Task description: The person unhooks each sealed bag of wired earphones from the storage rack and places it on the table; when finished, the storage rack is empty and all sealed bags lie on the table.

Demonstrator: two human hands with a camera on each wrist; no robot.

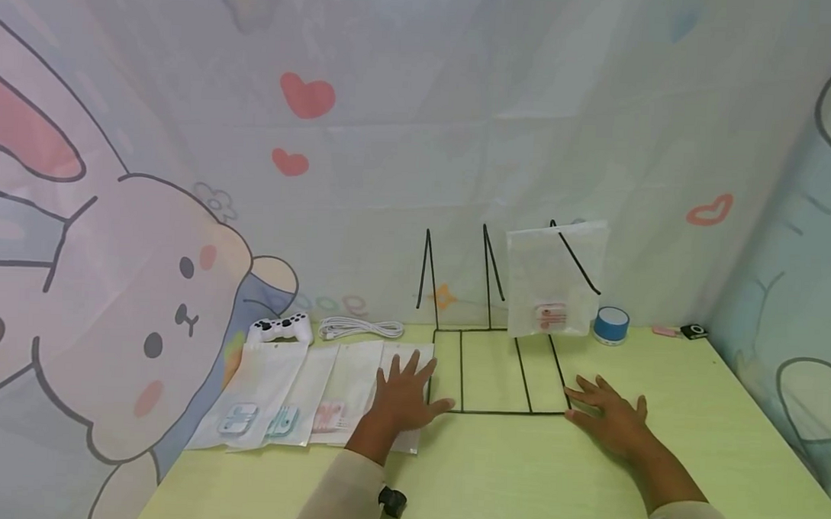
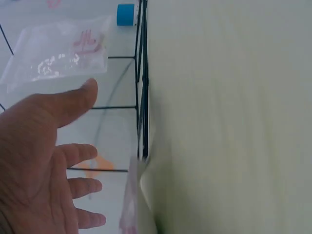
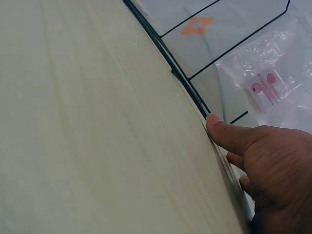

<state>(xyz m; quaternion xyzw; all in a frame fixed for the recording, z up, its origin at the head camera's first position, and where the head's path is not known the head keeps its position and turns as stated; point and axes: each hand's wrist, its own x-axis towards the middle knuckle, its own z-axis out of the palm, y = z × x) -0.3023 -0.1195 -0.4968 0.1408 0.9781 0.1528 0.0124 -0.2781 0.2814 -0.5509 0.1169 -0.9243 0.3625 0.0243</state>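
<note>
Head view: black wire rack (image 1: 493,412) on the pale yellow-green tabletop (image 1: 490,483), thin flat base w/ crossbars & 3 upright bent prongs at the back. 1 whitish see-through hanging bag (image 1: 535,275) on the R-most prong, pink earphones (image 1: 551,316) in its lower part; other 2 prongs bare. L of rack, 4 flat bags (image 1: 356,372) overlap in a row: 1 w/ pale blue-white contents, 1 teal, 1 pink, 4th's contents hidden by the hand. Behind them 1 white controller (image 1: 281,328) & 1 coiled white cable (image 1: 360,328); R of rack 1 blue-and-white cylinder (image 1: 611,325), then 1 small pink item (image 1: 663,331) & 1 small black item (image 1: 694,331) by the far R corner. L grip (image 1: 405,397): fingers fanned wide over the 4th bag, thumb toward rack, nothing held. R grip (image 1: 612,419): fingers extended & spread at rack's near R corner, nothing clasped. L wrist view: palm bare, thumb well apart from fingers; can't tell if it touches the bag. Rack seen edge-on, hanging bag beyond. R wrist view: thumb tip appears to touch rack's frame, other fingers partly hidden; 2 pink earpieces visible in the bag.
</note>
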